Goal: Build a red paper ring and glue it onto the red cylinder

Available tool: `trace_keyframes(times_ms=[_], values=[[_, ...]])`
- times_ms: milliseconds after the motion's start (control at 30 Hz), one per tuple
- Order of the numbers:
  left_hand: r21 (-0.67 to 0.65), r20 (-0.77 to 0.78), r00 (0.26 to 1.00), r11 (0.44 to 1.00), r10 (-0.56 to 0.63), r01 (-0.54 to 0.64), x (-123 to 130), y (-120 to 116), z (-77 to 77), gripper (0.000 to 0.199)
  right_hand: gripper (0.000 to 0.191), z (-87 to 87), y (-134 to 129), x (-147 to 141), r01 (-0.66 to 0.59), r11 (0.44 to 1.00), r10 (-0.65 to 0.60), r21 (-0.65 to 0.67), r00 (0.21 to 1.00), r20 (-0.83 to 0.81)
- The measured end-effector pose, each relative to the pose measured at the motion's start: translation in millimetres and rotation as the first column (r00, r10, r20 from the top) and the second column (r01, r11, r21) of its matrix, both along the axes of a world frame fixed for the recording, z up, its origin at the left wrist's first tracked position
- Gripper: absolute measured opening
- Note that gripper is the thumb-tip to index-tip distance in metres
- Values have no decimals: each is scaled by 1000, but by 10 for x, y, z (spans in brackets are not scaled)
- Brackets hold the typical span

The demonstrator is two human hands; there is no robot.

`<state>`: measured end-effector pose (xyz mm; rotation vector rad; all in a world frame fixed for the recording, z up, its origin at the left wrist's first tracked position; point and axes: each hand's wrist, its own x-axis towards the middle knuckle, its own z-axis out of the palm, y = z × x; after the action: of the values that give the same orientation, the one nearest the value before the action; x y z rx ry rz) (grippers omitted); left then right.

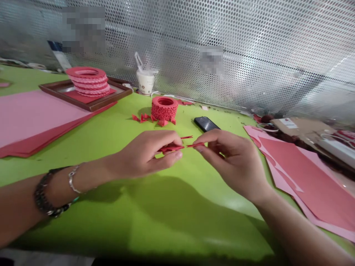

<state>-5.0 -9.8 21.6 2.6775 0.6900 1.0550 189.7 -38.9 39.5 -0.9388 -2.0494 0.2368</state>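
My left hand (155, 152) pinches folded red paper pieces (171, 148) between thumb and fingers, above the green table (111, 207). A thin red point of paper sticks out past its index finger. Facing it, my right hand (231, 157) holds a small red folded piece (196, 145) by its end. A narrow gap separates the tips of the two held papers. Beyond my hands stands a red paper ring stack (164, 109), with several loose red folded pieces (162, 122) at its front left.
Behind my right hand lies a black phone (205, 123). A wooden tray (91, 107) at the back left bears pink and red rings (90, 83). A white cup (145, 82) stands near the perforated metal wall (177, 37). Pink and red sheets (305, 177) lie right, more sheets (36, 118) left.
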Motion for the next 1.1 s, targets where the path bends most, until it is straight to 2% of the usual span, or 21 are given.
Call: trace_keyframes(times_ms=[133, 267, 500, 800, 967, 1100], values=[[27, 47, 994, 995, -96, 95, -11, -24, 18, 15, 13, 5, -29, 7, -72, 997, 74, 31, 996, -58], [59, 54, 987, 988, -148, 145, -26, -33, 7, 16, 15, 23, -69, -23, -140, 983, 138, 118, 990, 25], [19, -5, 994, 994, -112, 112, -43, -43, 13, 14, 19, 40, -126, -38, -68, 981, 43, 184, 990, 136], [-18, -14, 993, 993, -114, 114, -22, -41, 6, 13, 19, 2, -104, -24, -79, 957, 9, 280, 970, 245], [-31, -49, 994, 995, -98, 97, -29, -42, 5, 15, 15, -18, -91, -7, -126, 936, 20, 327, 951, 310], [-33, -54, 990, 991, -129, 127, -34, -31, -11, 15, 16, -19, -95, -9, -90, 945, -22, 314, 942, 334]])
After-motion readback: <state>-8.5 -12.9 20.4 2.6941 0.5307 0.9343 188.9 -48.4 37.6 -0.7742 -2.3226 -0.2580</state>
